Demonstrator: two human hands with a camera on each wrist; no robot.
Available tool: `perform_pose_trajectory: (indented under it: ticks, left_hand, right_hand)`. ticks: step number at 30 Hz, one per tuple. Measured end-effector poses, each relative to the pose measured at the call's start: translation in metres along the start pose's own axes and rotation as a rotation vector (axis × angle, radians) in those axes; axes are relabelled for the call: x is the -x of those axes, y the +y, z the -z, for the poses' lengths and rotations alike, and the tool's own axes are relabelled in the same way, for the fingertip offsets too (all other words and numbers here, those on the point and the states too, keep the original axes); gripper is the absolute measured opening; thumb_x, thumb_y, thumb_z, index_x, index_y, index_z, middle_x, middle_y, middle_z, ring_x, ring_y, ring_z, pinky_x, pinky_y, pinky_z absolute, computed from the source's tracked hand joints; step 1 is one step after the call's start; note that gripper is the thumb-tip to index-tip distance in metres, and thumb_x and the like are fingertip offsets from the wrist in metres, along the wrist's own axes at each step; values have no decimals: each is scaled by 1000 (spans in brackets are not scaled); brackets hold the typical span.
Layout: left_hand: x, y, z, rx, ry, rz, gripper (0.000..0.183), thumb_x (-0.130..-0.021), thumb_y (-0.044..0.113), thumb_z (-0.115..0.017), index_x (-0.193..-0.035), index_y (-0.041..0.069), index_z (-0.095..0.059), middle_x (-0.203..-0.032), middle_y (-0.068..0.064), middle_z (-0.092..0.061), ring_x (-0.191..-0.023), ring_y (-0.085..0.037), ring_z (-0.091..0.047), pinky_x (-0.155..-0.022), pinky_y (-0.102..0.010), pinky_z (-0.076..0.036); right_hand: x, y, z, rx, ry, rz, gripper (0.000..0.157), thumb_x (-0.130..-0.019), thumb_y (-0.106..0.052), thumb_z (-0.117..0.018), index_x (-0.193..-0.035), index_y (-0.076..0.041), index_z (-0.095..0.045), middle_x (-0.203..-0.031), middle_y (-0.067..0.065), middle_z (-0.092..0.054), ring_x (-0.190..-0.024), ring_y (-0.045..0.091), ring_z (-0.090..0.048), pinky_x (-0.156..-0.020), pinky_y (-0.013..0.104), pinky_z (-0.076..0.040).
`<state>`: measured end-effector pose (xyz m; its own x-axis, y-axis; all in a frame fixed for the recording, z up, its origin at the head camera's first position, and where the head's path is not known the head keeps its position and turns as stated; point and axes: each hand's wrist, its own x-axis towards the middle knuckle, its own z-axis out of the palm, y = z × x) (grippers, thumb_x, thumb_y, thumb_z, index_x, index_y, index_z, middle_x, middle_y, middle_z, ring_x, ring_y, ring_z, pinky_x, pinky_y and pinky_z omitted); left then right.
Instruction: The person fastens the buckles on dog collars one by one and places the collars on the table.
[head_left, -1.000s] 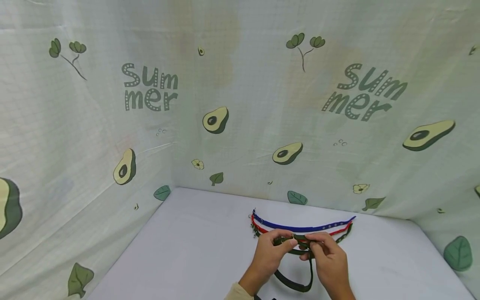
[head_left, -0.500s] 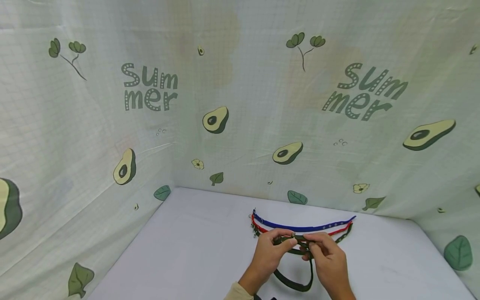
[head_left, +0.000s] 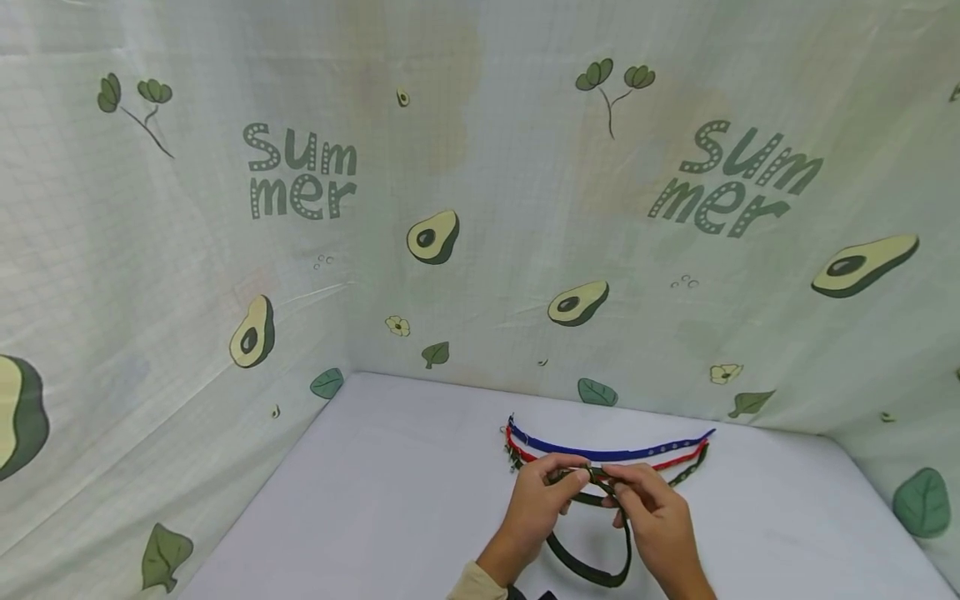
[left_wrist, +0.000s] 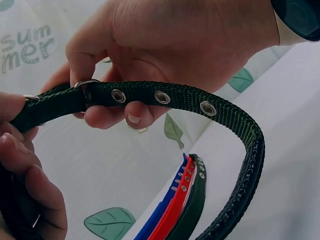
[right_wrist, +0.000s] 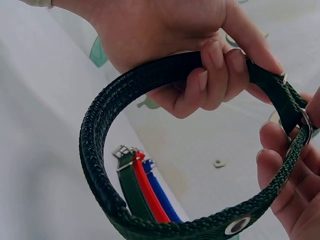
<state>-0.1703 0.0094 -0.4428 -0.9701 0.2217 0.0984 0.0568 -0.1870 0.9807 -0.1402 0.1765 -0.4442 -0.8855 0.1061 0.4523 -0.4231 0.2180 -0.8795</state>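
Centrally between the two, both hands have hold of one dark green pet collar (right_wrist: pixel 91 135), low in the head view, towards 5 o'clock from its middle. The left hand (head_left: pixel 534 504), coming in from 7 o'clock, has three fingers curled round the padded stretch of the strap, with its thumb reaching along it to a bit of bright metal. The right hand (head_left: pixel 663 517), coming from 5 o'clock, pinches the strap beside a metal ring (right_wrist: pixel 308 122), fingertips showing below the webbing. I cannot tell how far the strap's tip goes through the metal there.

The collar is bent into a loop, and its slack drops below the hands towards 6 o'clock in the head view. Three silver eyelets (left_wrist: pixel 162 97) show along its strap in the left wrist view.

Beyond the hands, towards 12 o'clock, three more collars lie side by side on the white table (head_left: pixel 390 483) in shallow curves: the blue collar (head_left: pixel 607 456) farthest, the red collar (left_wrist: pixel 171 210) next, the second green collar (left_wrist: pixel 192 207) nearest. Their metal-fitted ends point to about 10 o'clock from the hands, their eyeleted ends to about 2.

A beige sleeve (head_left: pixel 480 582) covers the left forearm. Behind the table hangs a pale cloth (head_left: pixel 510 167) printed with avocados, leaves and "summer" lettering.
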Motion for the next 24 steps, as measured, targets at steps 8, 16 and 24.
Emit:
perform_pose_trajectory:
  ticks: [8, 16, 24]
  left_hand:
    - [-1, -2, -1, 36, 21, 5, 20, -96, 21, -68, -108, 5, -69, -72, 1, -57, -60, -10, -50, -57, -21, -42]
    - [-2, -6, -2, 57, 75, 2, 19, -98, 23, -66, -106, 6, -67, -77, -7, -61, -61, -13, -51, -56, -20, -46]
    - [-3, -7, -4, 86, 56, -6, 24, -100, 20, -60, -113, 0, -61, -78, -6, -62, -59, -12, -51, -57, -20, -47]
  right_hand:
    - [-3, -6, 3, -50, -32, -173, 23, -97, 5, -58, -119, 4, -67, -101, 9, -69, -70, 22, -68, -52, 35, -54]
    - [-3, -7, 2, -67, -55, -222, 23, -98, 0, -61, -120, 4, -65, -103, 11, -69, -71, 24, -67, -53, 34, -54]
    - [-3, -6, 2, -59, -47, -248, 26, -98, -7, -64, -122, 2, -65, -101, 9, -68, -68, 23, -66, -53, 32, -53]
